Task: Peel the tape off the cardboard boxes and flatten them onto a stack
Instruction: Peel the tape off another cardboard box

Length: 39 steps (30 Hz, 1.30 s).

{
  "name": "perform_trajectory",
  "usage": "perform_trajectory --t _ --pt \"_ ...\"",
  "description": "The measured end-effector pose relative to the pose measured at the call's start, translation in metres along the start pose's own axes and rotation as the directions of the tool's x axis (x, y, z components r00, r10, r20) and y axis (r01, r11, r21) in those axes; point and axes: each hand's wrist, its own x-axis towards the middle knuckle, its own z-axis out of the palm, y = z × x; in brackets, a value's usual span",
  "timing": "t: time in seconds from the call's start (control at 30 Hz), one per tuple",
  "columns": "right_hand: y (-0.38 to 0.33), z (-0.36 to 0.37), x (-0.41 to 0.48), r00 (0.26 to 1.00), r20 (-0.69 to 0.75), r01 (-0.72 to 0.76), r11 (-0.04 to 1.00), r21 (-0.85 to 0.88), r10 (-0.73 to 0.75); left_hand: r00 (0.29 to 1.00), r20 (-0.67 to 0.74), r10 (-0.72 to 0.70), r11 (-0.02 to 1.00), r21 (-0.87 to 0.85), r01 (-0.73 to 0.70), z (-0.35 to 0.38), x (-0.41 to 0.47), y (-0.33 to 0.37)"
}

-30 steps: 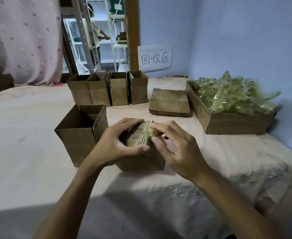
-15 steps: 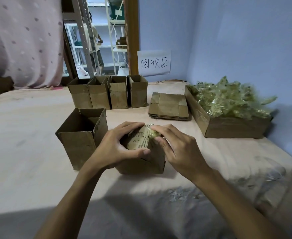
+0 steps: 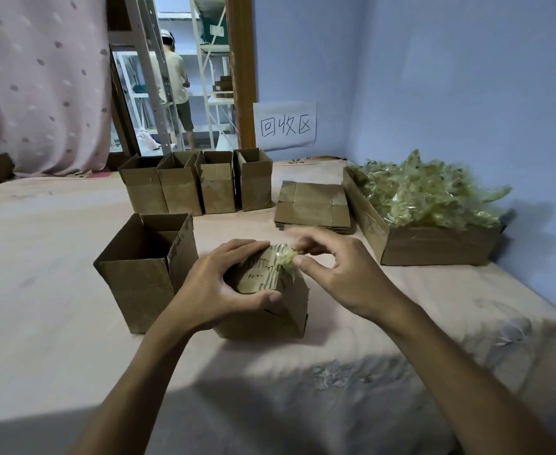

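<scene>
A small cardboard box (image 3: 281, 307) stands on the cloth-covered surface in front of me. My left hand (image 3: 214, 287) grips its top, thumb on the near face and fingers over the far edge. My right hand (image 3: 339, 274) pinches a crumpled strip of clear yellowish tape (image 3: 288, 259) at the box's top right corner, and the strip is partly lifted off. An open box (image 3: 145, 274) stands just left. A stack of flattened boxes (image 3: 312, 206) lies behind.
Several open boxes (image 3: 197, 185) stand in a row at the back. A long cardboard tray (image 3: 434, 246) heaped with peeled tape sits at the right by the blue wall. A paper sign (image 3: 284, 124) hangs behind. A person stands in the far doorway.
My right hand has pulled the tape up and to the right off the box top. My left hand keeps its hold on the box.
</scene>
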Motion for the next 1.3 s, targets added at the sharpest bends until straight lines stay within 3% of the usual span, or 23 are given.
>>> perform_trajectory --t 0.07,0.37,0.53,0.7,1.07,1.3 --pt "-0.002 -0.001 -0.002 1.0 -0.016 0.0 0.997 0.072 0.001 1.0 -0.001 0.008 1.0 -0.005 -0.008 0.0 -0.002 -0.001" --pt "0.01 0.006 0.0 0.975 -0.084 0.183 0.961 -0.209 -0.204 1.0 -0.015 -0.004 1.0 0.001 0.004 0.002 -0.001 -0.001" --pt "0.016 0.006 -0.008 0.945 -0.075 0.249 0.849 -0.466 -0.318 0.999 0.022 -0.024 0.999 0.04 0.023 0.005 0.002 -0.001" --pt "0.022 0.006 -0.019 0.954 0.013 0.246 0.757 -0.606 -0.3 1.0 0.012 -0.013 1.0 -0.015 0.014 -0.001 0.0 -0.001" --pt "0.028 0.007 -0.014 0.935 -0.04 0.268 0.776 -0.571 -0.352 0.999 0.041 -0.004 1.0 0.024 0.003 0.003 -0.004 -0.004" --pt "0.035 -0.012 -0.009 0.997 0.022 0.075 0.944 -0.321 -0.071 0.998 0.068 0.012 0.997 0.077 -0.017 0.007 -0.002 -0.002"
